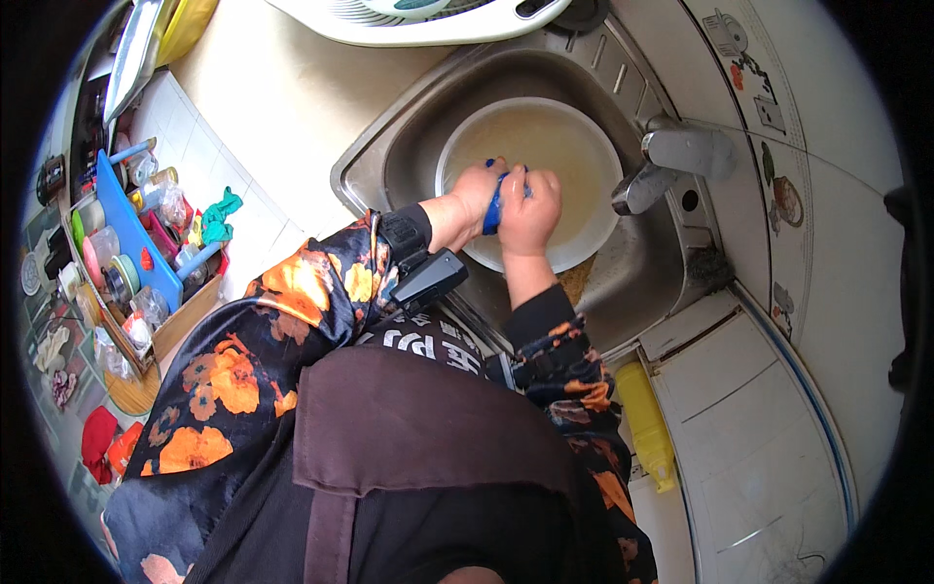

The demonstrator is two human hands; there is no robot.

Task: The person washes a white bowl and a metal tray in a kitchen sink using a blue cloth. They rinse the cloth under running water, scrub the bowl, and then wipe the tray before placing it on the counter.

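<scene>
Both of my hands grip a blue cloth that is bunched up small between them. My left hand closes round its left side, and my right hand makes a fist on the other side. Most of the cloth is hidden inside my fingers. Beneath my hands, a round white basin with cloudy water in it sits in a stainless steel sink. The hands are above the water, close to the near-left part of the basin.
A metal faucet points toward the basin from the right. A white-and-green rack stands at the far counter edge. On the left, a blue-sided organiser holds bags and jars. A yellow bottle stands below the sink, at right.
</scene>
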